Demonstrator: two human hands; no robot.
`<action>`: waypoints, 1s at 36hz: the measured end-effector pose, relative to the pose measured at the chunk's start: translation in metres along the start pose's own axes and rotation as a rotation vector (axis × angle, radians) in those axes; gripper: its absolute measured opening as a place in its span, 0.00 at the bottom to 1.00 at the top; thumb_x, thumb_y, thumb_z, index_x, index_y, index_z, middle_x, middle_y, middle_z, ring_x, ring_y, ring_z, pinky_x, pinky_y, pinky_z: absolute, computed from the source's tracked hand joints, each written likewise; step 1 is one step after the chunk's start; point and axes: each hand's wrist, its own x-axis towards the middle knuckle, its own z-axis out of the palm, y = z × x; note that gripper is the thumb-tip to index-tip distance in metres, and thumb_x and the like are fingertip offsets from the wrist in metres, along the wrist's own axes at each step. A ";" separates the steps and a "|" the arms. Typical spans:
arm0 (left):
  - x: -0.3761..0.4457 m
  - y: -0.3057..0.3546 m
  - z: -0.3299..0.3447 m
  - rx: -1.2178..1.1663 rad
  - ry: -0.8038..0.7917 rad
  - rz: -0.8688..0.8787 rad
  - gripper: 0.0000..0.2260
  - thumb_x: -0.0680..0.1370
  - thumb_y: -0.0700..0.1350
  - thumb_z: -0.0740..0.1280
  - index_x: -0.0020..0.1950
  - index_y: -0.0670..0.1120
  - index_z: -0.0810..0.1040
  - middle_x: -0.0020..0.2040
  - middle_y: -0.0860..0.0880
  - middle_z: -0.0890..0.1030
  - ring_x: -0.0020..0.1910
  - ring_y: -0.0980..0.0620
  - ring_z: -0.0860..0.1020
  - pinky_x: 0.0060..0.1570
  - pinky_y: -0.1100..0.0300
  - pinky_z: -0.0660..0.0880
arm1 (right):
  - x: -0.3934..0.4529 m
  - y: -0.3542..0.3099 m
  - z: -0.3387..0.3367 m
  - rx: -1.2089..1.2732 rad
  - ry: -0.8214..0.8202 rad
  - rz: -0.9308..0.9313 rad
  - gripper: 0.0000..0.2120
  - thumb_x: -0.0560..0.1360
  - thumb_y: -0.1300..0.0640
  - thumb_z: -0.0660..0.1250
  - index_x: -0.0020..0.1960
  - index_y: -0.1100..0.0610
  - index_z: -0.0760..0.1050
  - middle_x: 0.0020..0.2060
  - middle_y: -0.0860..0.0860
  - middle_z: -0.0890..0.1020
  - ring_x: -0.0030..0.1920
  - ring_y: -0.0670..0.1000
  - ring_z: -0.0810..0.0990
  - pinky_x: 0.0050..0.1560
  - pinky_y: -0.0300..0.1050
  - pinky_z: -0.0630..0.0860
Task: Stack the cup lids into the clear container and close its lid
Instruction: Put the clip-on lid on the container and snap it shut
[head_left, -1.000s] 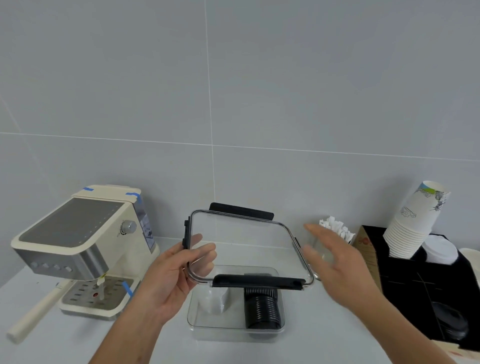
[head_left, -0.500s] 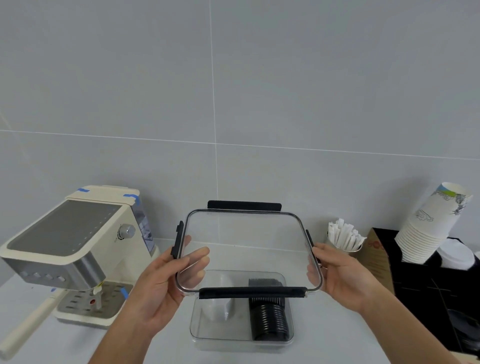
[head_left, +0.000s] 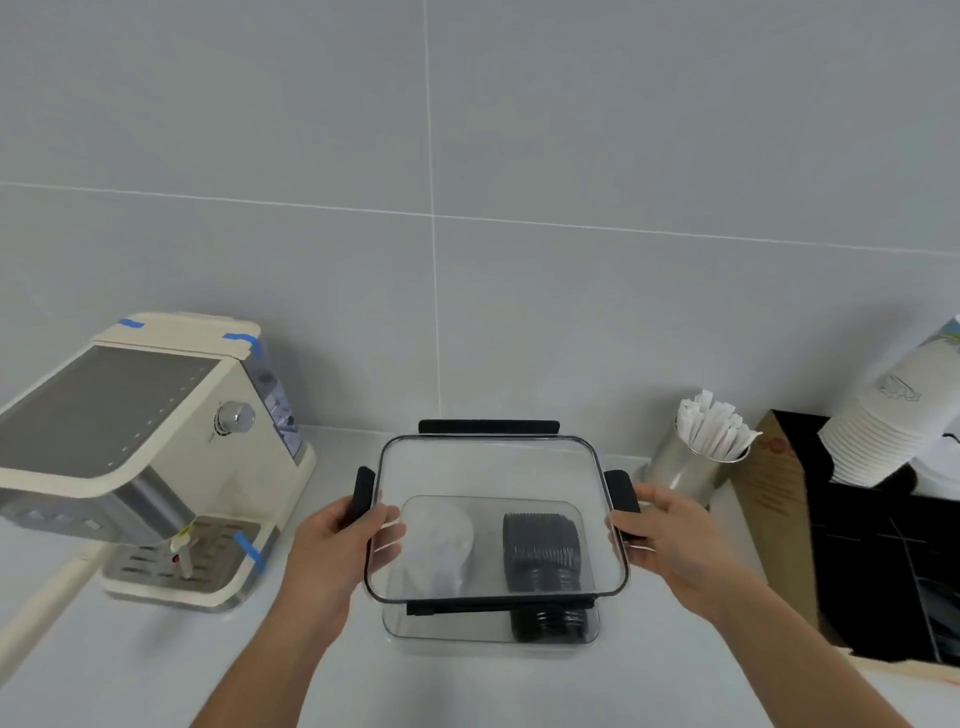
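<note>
A clear container (head_left: 400, 631) sits on the white counter in front of me. Inside it lie a stack of black cup lids (head_left: 543, 545) on the right and a stack of clear lids (head_left: 441, 540) on the left. I hold the container's clear lid with black latches (head_left: 488, 467) just above the container, roughly level. My left hand (head_left: 332, 545) grips its left edge by the side latch. My right hand (head_left: 670, 540) grips its right edge by the other latch.
A cream espresso machine (head_left: 135, 457) stands at the left. A metal cup of white wrapped sticks (head_left: 696, 457) stands right of the container. Further right are a brown and black organizer box (head_left: 779, 519) and a leaning stack of paper cups (head_left: 893, 426).
My right hand came in and took the lid's right edge. Both hands have lowered the lid from a tilted pose toward the container, now nearly flat above it.
</note>
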 end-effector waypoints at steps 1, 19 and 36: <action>0.003 -0.005 -0.001 0.019 0.022 0.004 0.03 0.78 0.36 0.67 0.49 0.40 0.81 0.46 0.40 0.84 0.42 0.45 0.84 0.40 0.58 0.79 | 0.002 0.005 0.000 -0.012 0.003 0.006 0.12 0.73 0.71 0.68 0.55 0.63 0.78 0.40 0.59 0.83 0.37 0.54 0.81 0.38 0.46 0.79; 0.044 -0.066 -0.012 0.451 0.111 -0.083 0.14 0.74 0.44 0.71 0.43 0.31 0.77 0.34 0.43 0.71 0.34 0.48 0.67 0.39 0.54 0.64 | 0.028 0.076 -0.004 -0.139 0.108 0.119 0.11 0.71 0.68 0.72 0.53 0.63 0.79 0.46 0.63 0.84 0.44 0.61 0.84 0.41 0.50 0.82; 0.055 -0.083 -0.010 0.446 0.130 -0.077 0.06 0.74 0.42 0.72 0.39 0.41 0.83 0.37 0.42 0.78 0.36 0.46 0.73 0.40 0.55 0.69 | 0.042 0.088 -0.004 -0.208 0.127 0.137 0.11 0.71 0.67 0.73 0.52 0.62 0.79 0.44 0.61 0.84 0.44 0.61 0.85 0.46 0.53 0.84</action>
